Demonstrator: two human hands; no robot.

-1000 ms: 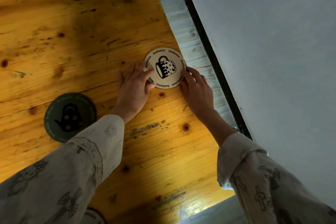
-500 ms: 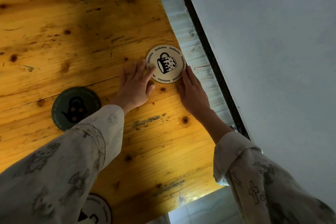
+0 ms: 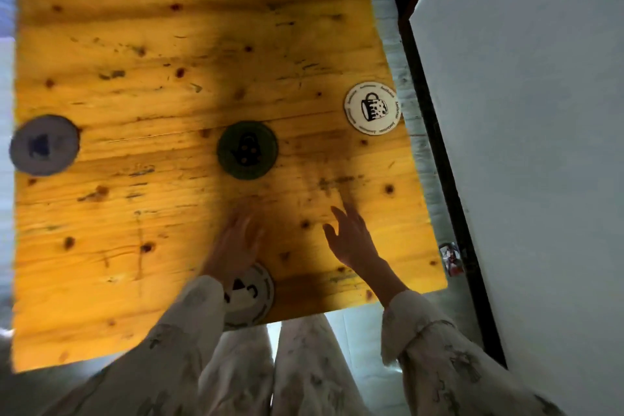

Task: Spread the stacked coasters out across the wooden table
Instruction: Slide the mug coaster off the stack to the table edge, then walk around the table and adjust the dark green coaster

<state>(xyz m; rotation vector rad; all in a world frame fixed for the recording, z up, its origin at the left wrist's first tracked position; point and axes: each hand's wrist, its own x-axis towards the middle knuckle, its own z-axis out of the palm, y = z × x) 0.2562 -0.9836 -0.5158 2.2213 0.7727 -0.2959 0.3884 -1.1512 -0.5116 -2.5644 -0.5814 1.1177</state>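
Several round coasters lie apart on the wooden table [image 3: 135,230]. A white coaster with a mug drawing [image 3: 373,107] sits by the right edge. A dark green coaster [image 3: 247,150] lies in the middle. A grey coaster [image 3: 44,144] is at the left edge, blurred. Another white coaster [image 3: 251,297] lies at the near edge, partly under my left wrist. My left hand [image 3: 236,241] hovers blurred over the table, fingers apart and empty. To its right, my right hand [image 3: 349,236] is also open and empty.
A white wall or panel [image 3: 523,145] with a dark strip rises along the table's right side. A small object [image 3: 450,258] lies on the pale floor by the right edge. My legs show below the near edge.
Both hands have let go of the white mug coaster and pulled back toward me. The camera has drawn back, so the whole table is in view.
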